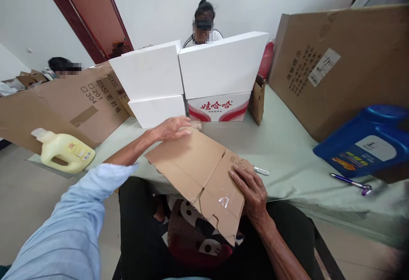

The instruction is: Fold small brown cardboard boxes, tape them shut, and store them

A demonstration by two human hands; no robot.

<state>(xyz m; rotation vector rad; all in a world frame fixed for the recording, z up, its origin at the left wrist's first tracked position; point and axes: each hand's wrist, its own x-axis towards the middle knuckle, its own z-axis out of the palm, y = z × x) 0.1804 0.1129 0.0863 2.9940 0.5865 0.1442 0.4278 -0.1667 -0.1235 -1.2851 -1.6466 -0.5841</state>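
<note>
Cardboard [188, 161] on your side of red-printed box [219, 107], near end jutting over your lap [140, 229], probably so both hands reach its edges. Your right hand [251, 188], fingers nearly straight, clasps right edge, likely steadying it. Your left hand [172, 129] half-curled at edge facing red-printed box; grip unclear. Cardboard brown, flattened, creased, ragged-edged, with shiny tape [223, 202].

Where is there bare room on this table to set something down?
The widest bare patch is the cloth between the cardboard and the blue jug. A narrower strip lies between the cardboard and the red-and-white box. It's crowded around the left hand, near the white boxes, and by the jug, where a pen lies.
</note>
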